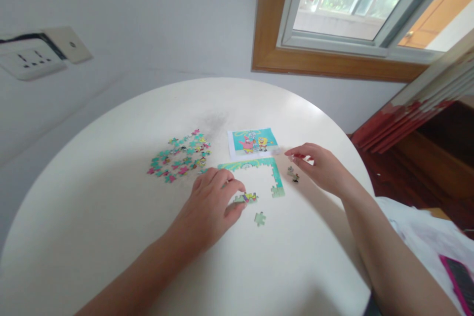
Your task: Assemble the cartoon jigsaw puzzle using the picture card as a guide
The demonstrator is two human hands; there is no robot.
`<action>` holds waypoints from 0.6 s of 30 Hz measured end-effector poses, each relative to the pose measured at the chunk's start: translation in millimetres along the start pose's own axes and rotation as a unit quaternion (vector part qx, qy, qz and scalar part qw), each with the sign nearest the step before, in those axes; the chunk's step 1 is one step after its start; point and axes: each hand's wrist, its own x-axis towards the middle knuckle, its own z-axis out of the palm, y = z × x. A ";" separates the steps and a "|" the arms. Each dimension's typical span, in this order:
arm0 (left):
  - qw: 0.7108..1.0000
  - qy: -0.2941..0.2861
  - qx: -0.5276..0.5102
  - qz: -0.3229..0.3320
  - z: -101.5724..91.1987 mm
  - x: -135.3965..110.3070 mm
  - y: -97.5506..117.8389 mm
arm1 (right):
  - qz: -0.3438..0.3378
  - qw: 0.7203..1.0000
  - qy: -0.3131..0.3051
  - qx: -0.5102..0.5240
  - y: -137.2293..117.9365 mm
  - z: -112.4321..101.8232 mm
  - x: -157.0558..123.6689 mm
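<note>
Nearest on the round, smooth white worktop (296, 256) lies a loose pale-green knobbed puzzle piece (259, 218); beyond it, the left hand's (213, 202) bent fingers partly hide a green-and-yellow puzzle strip (250, 197), grip unclear. The right hand's (314, 163) fingers curl near a small greyish puzzle cluster (294, 175), whether holding anything I cannot tell. Farther lie a partly covered teal puzzle border (277, 177), jumbled multicoloured pieces (183, 170) and a flat rectangular picture sheet (255, 141).

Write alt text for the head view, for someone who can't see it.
A person's left hand is at the near edge of a partly assembled jigsaw puzzle, the right hand off its right side. Behind it on the round white table lies a SpongeBob picture; loose puzzle pieces spread to the left.
</note>
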 end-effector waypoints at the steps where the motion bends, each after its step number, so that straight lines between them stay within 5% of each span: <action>1: 1.000 -0.001 -0.001 0.000 0.2 0.1 0.0 | 0.002 1.000 -0.001 0.000 0.1 -0.1 0.0; 11: 1.000 0.007 0.012 -0.001 -0.4 0.8 2.4 | 0.004 1.000 0.007 -0.008 4.7 -3.1 0.1; 18: 1.000 0.013 0.015 0.001 1.4 1.1 1.4 | 0.034 0.995 -0.084 -0.027 18.8 -13.4 -7.5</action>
